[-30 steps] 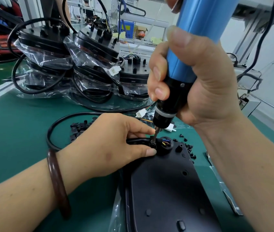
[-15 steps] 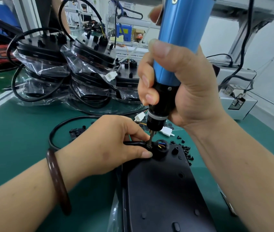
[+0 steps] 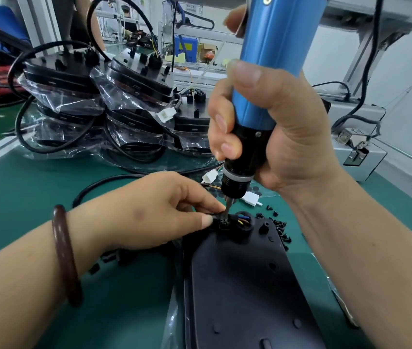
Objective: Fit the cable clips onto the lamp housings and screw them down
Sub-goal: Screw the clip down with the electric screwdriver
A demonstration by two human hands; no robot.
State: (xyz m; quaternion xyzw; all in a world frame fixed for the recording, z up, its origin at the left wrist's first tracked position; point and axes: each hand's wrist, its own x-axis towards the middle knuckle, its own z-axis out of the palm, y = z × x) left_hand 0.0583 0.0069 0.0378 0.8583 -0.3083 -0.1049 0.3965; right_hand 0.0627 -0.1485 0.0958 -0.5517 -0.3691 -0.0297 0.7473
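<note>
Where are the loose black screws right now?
Head view, right of centre: the screws lie on the green mat beside the far right of the lamp housing, near the white connector.

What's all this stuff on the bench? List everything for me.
screwdriver: one, blue and black, tip on the cable clip
cable clip: one, black, far end of lamp housing
lamp housing: one, black, flat on the mat
bagged housings: several, black, stacked far left
screws: many, black, loose right of the clip
connectors: two, white, mat behind the screwdriver
cable: one, black, looped behind left hand
mat: one, green, under everything
bracelet: one, brown, left wrist
left hand: one, pinches the cable clip
right hand: one, grips the screwdriver
</note>
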